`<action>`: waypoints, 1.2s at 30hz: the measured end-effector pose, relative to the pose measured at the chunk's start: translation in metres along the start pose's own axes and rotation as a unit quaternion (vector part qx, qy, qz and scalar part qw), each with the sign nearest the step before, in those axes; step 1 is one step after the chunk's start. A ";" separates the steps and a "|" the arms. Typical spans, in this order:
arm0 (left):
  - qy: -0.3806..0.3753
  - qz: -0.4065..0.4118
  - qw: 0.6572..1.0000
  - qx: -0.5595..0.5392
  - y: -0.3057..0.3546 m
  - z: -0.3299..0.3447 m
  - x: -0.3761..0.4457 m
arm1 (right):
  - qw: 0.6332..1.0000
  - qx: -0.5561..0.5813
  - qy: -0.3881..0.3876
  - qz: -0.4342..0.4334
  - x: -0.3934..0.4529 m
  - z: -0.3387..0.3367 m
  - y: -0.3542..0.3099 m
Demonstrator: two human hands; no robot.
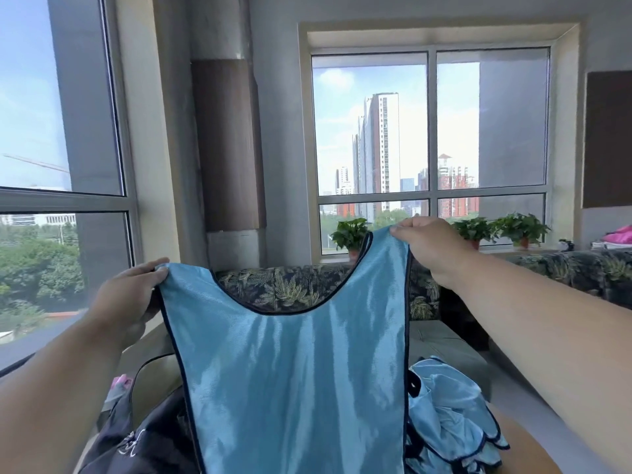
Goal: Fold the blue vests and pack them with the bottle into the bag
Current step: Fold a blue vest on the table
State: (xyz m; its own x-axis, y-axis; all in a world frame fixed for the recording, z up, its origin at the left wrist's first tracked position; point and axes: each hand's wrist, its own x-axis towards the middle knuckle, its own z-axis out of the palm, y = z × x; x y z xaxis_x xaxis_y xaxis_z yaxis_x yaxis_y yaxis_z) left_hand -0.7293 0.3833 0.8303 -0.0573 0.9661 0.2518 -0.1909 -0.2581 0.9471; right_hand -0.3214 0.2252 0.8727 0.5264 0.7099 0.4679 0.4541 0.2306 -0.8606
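Observation:
A light blue vest [294, 378] with dark navy trim hangs spread out in front of me, held up by its two shoulder straps. My left hand [130, 295] pinches the left strap, lower down. My right hand [431, 248] pinches the right strap, higher up. A crumpled pile of more blue vests [451, 422] lies at the lower right. A dark bag [143, 436] with a thin strap sits at the lower left, partly hidden by the hanging vest. A pink-capped item [120, 384], possibly the bottle, peeks out beside the bag.
A leaf-patterned sofa back [284, 285] runs behind the vest, with a grey seat cushion [441, 340] to the right. Potted plants [350, 234] stand on the window sill. Large windows lie to the left and ahead. Pink cloth [619, 236] rests at the far right.

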 end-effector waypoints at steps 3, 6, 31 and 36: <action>-0.002 -0.020 1.000 -0.011 -0.010 0.003 0.000 | 1.000 0.001 -0.017 0.008 -0.004 0.007 0.006; 0.006 -0.032 0.999 -0.018 -0.019 0.006 -0.006 | 0.999 -0.010 -0.031 0.017 -0.008 0.015 0.016; -0.170 0.091 0.981 0.036 -0.020 0.116 -0.102 | 0.930 0.270 -0.181 0.171 -0.059 0.107 -0.019; -0.183 0.101 0.977 0.034 -0.025 0.122 -0.115 | 0.924 0.280 -0.183 0.186 -0.069 0.115 -0.017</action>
State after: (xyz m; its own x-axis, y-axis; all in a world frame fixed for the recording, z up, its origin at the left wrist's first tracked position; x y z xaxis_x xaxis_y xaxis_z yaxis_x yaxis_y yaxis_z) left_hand -0.5987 0.2791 0.8022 0.2693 0.8365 0.4772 -0.1465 -0.4542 0.8788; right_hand -0.4482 0.2487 0.8323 0.2463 0.9633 0.1067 -0.2061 0.1597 -0.9654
